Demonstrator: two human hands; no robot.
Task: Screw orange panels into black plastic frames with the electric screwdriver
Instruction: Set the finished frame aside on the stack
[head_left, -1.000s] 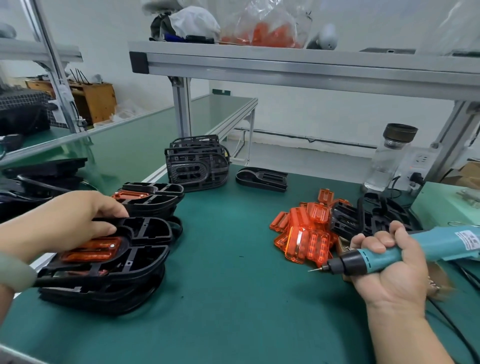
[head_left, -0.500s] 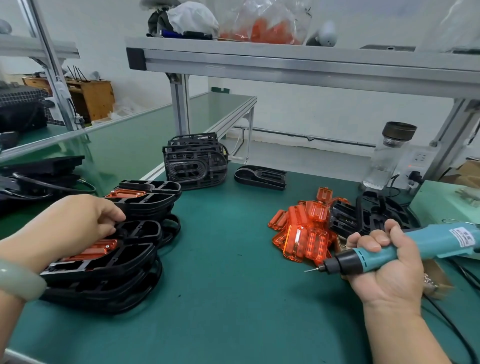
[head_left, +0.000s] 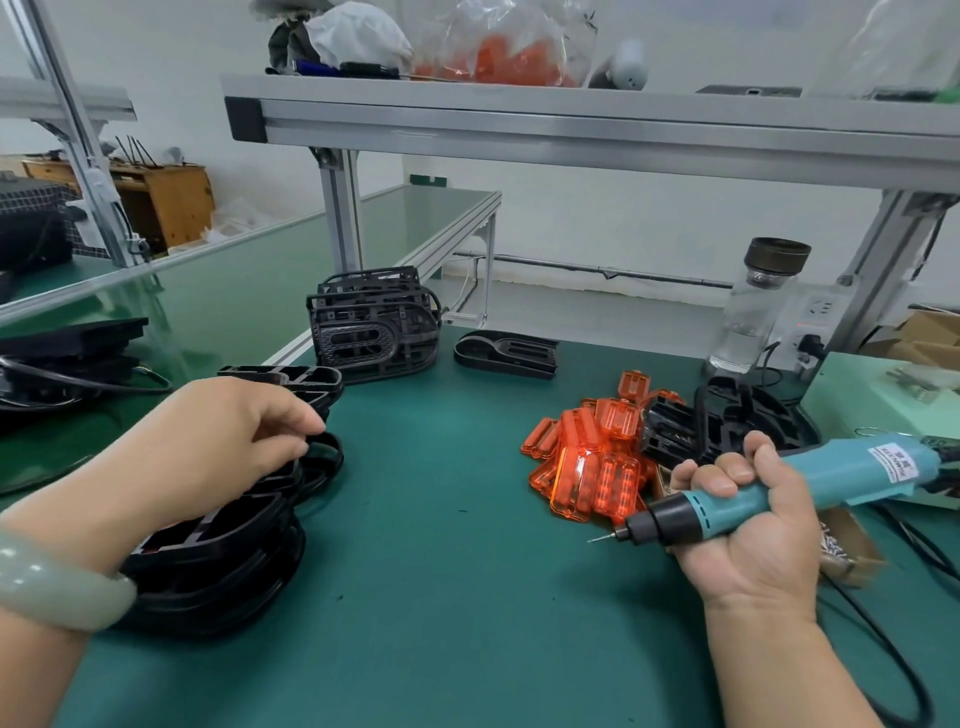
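Left hand (head_left: 223, 441) is down on the stack of black frames (head_left: 223, 587) at the left edge of the green table (head_left: 441, 597), fingers curled over the far rim of the top frame (head_left: 218, 525). The hand covers most of it. There is a pale green bangle (head_left: 57, 592) on that wrist.

Right hand (head_left: 748, 525) is clenched around the blue screwdriver (head_left: 810, 478), held level above the table with its bit pointing left. Its cable (head_left: 883, 649) trails off to the right.

The orange panels (head_left: 587, 467) lie in a loose heap just beside that fist, with more black frames (head_left: 727, 421) behind them. A small cardboard box (head_left: 847, 545) sits half hidden behind the right hand (what's in it is hard to make out).

Further back there is an upright bundle of frames (head_left: 374, 332), one lone frame (head_left: 506, 353) lying flat and a glass bottle (head_left: 753, 312).
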